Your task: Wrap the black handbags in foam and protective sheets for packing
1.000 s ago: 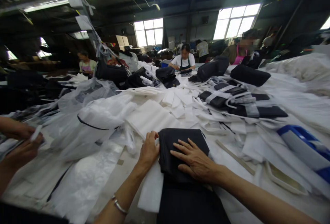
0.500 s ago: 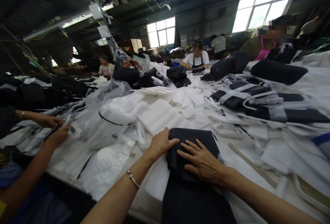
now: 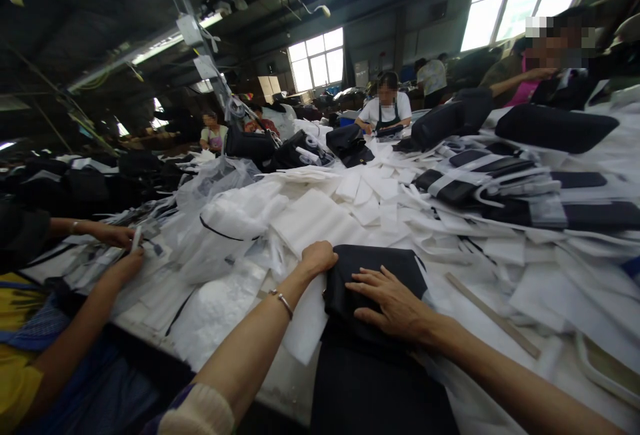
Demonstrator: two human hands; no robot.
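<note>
A black bag (image 3: 375,261) lies at the table's near edge, its long black lower part (image 3: 375,388) hanging toward me. My right hand (image 3: 387,298) rests flat on top of the bag, fingers stretched out. At the bag's upper left corner is my left hand (image 3: 319,258), its fingers curled in against the edge; the fingertips are hidden, so what they grip there is unclear. A white foam sheet (image 3: 305,321) lies just left of the bag, under my left forearm.
White foam sheets (image 3: 313,221) and plastic wrap cover the table. Wrapped black straps (image 3: 480,178) lie at right, near a tan strip (image 3: 493,315). A co-worker's hands (image 3: 125,255) work at the left; other people sit beyond the pile.
My left hand has curled in at the bag's corner; its thumb no longer lies over the top. My right hand stays flat on the bag, its fingers closer together. The view has shifted slightly.
</note>
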